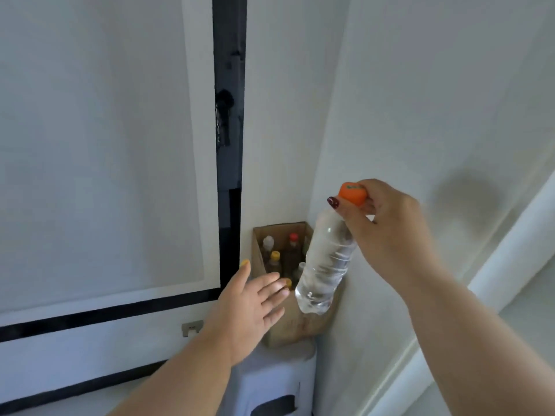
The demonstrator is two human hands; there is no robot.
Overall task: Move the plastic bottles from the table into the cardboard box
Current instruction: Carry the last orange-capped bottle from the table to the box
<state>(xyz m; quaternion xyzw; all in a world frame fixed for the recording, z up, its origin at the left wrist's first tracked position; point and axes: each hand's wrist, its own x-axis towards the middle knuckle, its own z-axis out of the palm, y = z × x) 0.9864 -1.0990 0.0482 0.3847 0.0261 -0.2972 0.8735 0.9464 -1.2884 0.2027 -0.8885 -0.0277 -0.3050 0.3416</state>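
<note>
Placement step: right hand (pixel 387 232) fingers pinch the orange cap of a clear bottle (pixel 322 265) hanging over the cardboard box (pixel 282 328) (several bottles inside), left hand (pixel 255 298) spread open and empty; next, lower into a gap.

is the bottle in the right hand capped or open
Capped: an orange cap sits on the clear bottle, pinched by the right hand.

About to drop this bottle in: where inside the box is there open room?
The cardboard box looks crowded: capped bottles fill its left and middle. The only likely gap is by its right wall, behind the held clear bottle, which hides that side. The left hand covers the near rim.
</note>
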